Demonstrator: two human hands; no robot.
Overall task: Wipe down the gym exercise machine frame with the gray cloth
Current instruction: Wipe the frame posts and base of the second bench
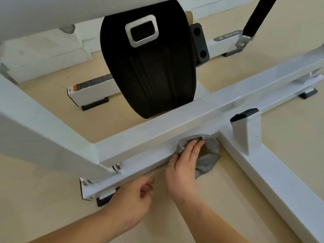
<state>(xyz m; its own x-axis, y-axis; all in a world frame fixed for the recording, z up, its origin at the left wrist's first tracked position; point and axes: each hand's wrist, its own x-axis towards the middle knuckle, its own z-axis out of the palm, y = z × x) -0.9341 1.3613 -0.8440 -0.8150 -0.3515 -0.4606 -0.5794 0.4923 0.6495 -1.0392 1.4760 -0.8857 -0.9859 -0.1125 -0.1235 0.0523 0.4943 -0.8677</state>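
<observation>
The white metal machine frame [175,120] crosses the view low over the floor, with a lower bar [140,165] running left to right and a leg [280,181] coming toward the lower right. The gray cloth [208,155] lies bunched in the corner where the lower bar meets that leg. My right hand [184,165] presses flat on the cloth with straight fingers, thumb against the bar's edge. My left hand [133,199] hovers beside the bar's left end, fingers loosely curled, holding nothing.
A black padded seat [150,71] with a metal bracket [142,30] hangs above the frame. A black rubber stop [245,114] caps a short white post. Black rubber feet [105,200] sit under the bars. Beige floor surrounds everything; a white wall base runs behind.
</observation>
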